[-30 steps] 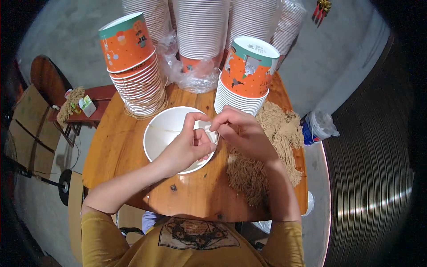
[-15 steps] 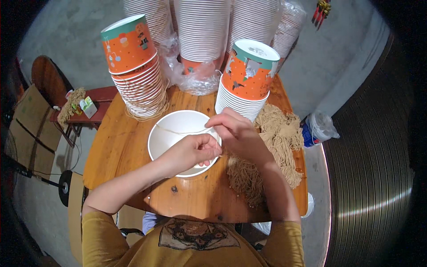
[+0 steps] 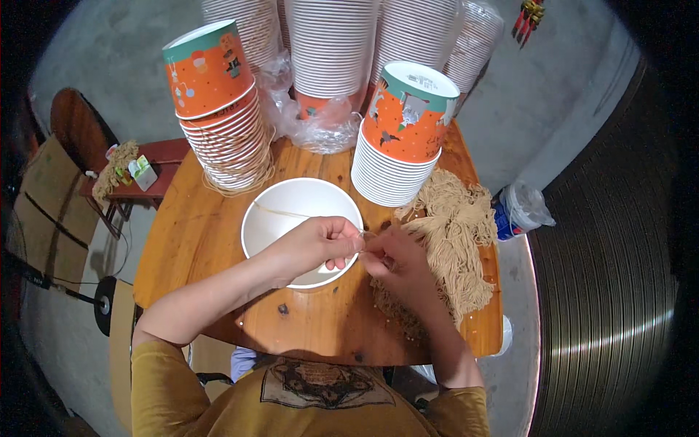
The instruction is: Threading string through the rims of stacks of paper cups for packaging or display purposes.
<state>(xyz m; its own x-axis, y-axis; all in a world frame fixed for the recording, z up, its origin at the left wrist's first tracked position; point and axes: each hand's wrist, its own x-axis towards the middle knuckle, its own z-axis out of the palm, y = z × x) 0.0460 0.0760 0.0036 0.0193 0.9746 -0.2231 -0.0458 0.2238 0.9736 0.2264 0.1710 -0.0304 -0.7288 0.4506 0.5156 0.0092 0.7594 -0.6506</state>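
A white paper bucket (image 3: 263, 237) stands mouth up on the wooden table in front of me. Over its right side, my left hand (image 3: 320, 244) pinches a thin tan string (image 3: 280, 213) between thumb and fingers. The string runs from that hand leftward across the bucket's mouth to its far left rim. Just right of the bucket, my right hand (image 3: 399, 261) is closed, its fingertips beside those of the left. A short loop of string shows between the two hands. What lies inside the right fingers is too small to make out clearly.
A heap of tan string (image 3: 451, 240) lies at the right. Orange-and-green bucket stacks stand upside down at the far left (image 3: 211, 73) and far right (image 3: 408, 120); string is wound round the left one. Plastic-wrapped stacks (image 3: 331, 51) rise behind. The table (image 3: 189, 269) has a curved edge.
My right hand has come down and to the right, from above the bucket's right rim to beside my left fingertips. The left hand has stayed nearly in place, still pinching the string.
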